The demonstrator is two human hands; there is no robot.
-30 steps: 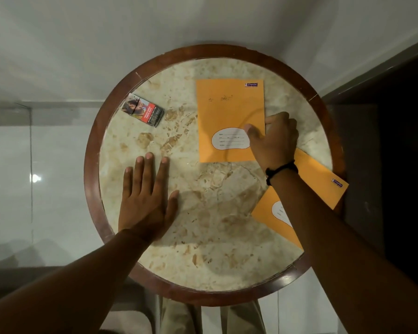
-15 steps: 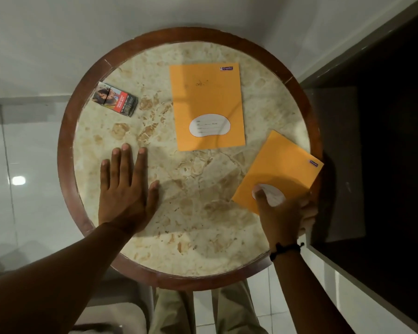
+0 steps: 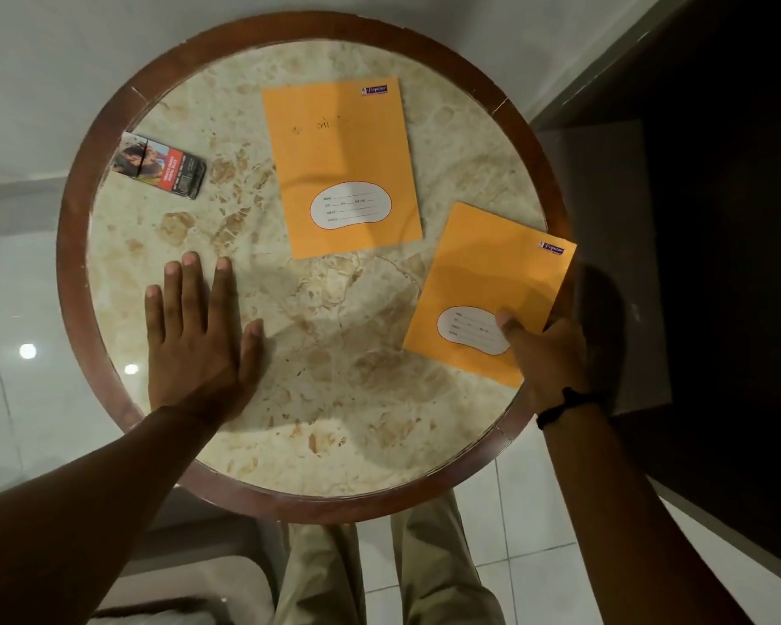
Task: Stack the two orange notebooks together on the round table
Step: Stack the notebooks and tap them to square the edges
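Observation:
Two orange notebooks lie apart on the round marble table (image 3: 316,444) with its brown wooden rim. One orange notebook (image 3: 339,146) rests flat near the table's far middle, label toward me. The second orange notebook (image 3: 492,272) sits tilted at the right edge, its corner over the rim. My right hand (image 3: 546,354) grips that notebook's near right corner, thumb on top by the white label, fingers underneath. My left hand (image 3: 199,340) lies flat on the table at the left, fingers spread, holding nothing.
A small red and black packet (image 3: 159,166) lies at the table's far left by the rim. A dark cabinet (image 3: 718,263) stands close to the right of the table. White tiled floor surrounds it; my trouser legs (image 3: 379,575) show below.
My right hand left the far notebook, moved back to the right notebook and took hold of its near corner. That notebook has turned slightly. My left hand stayed flat.

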